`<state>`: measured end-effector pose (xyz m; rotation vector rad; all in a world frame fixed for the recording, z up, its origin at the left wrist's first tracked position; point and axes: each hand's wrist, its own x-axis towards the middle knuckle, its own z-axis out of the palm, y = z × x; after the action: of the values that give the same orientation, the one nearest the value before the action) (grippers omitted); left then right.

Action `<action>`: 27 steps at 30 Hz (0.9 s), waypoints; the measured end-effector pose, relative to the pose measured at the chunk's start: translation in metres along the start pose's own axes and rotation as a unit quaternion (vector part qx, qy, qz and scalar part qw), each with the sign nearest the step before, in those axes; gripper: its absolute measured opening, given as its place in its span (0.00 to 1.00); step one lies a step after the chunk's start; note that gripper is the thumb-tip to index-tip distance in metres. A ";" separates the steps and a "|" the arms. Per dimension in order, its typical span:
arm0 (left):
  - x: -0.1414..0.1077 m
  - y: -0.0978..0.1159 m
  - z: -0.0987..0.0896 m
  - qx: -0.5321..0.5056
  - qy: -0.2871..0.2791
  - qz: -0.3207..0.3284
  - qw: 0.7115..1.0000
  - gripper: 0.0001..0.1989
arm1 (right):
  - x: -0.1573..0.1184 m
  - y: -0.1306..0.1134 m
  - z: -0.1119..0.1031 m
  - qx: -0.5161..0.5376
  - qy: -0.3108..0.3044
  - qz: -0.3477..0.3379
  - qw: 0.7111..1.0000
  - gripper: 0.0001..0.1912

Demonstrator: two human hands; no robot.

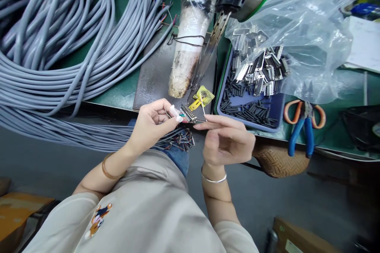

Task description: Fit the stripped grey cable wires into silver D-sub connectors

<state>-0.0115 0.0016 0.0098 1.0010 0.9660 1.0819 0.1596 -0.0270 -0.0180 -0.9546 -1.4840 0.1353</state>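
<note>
My left hand [154,124], with white wraps on its thumb and a fingertip, pinches small coloured wires at a metal pin connector [189,114]. My right hand [228,136] has its fingers pressed together at the connector's right side, touching something thin and dark. Just beyond the connector, a yellow piece [202,98] with a thin white stick lies at the edge of a dark plate [154,75]. Below the hands hangs a cluster of wired connectors [182,140] at the ends of grey cables.
Bundles of grey cable [89,67] cover the left. A wrapped tube [190,43] and metal strip stand ahead. At right are a blue tray [277,116] of connectors and black sleeves, a plastic bag [317,43], blue-handled pliers [304,126] and a woven stool [280,162].
</note>
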 end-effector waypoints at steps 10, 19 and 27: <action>-0.011 0.007 -0.014 -0.042 -0.135 -0.092 0.986 0.17 | -0.015 0.002 0.000 -0.009 -0.112 -0.013 0.994 0.06; -0.022 -0.002 -0.026 0.035 -0.122 0.051 0.991 0.16 | 0.001 -0.022 0.008 0.062 -0.104 0.263 0.957 0.07; -0.033 -0.015 -0.032 0.105 -0.121 0.160 0.974 0.16 | 0.008 -0.021 0.012 0.148 -0.145 0.332 0.920 0.10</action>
<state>-0.0444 -0.0278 -0.0090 1.4658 0.7443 1.1032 0.1406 -0.0295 -0.0013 -1.1860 -1.2921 1.0068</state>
